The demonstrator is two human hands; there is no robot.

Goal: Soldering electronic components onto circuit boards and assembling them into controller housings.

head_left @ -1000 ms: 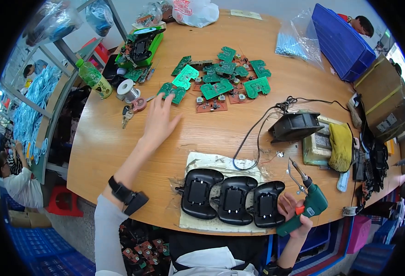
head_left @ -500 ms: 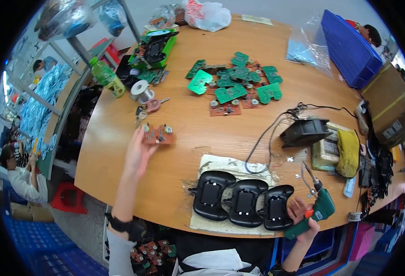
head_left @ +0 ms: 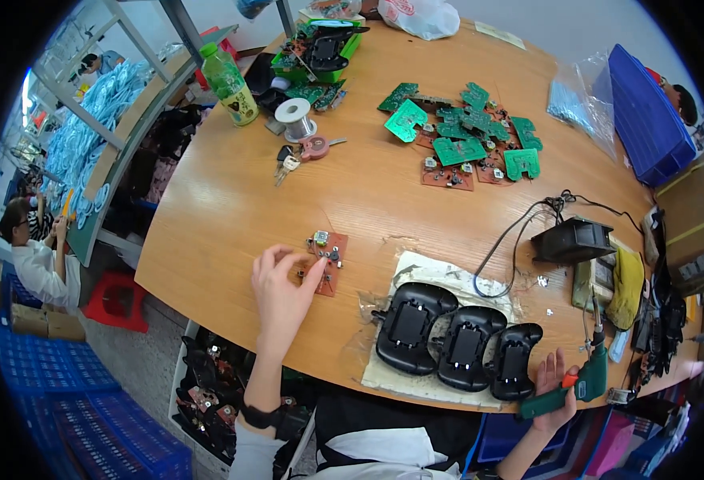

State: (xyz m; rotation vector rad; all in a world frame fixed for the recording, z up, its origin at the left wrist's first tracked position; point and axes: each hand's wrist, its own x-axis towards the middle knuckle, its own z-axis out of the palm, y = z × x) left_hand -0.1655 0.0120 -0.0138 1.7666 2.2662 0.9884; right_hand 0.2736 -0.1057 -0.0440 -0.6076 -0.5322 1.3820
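A brown circuit board (head_left: 334,268) with small parts on its upper face is at the tabletop in front of me. My left hand (head_left: 282,286) grips it at the left edge with thumb and fingertips. At the lower right, my right hand (head_left: 558,410) holds a green soldering gun (head_left: 590,376) with a red trigger, its tip pointing away from me. Between the hands, three black game controller shells, one of them the leftmost shell (head_left: 410,326), lie in a row on a white cloth (head_left: 376,370).
Green and brown circuit boards (head_left: 468,132) are heaped at the back. A solder wire spool (head_left: 296,120), keys (head_left: 286,164) and a green bottle (head_left: 230,84) stand on the left. To the right are a black fan (head_left: 574,240) with its cable and a yellow sponge (head_left: 627,276).
My left hand has brought the circuit board nearer to me, and the board is turned. The view has shifted left. My right hand still holds the soldering gun, now tilted more upright.
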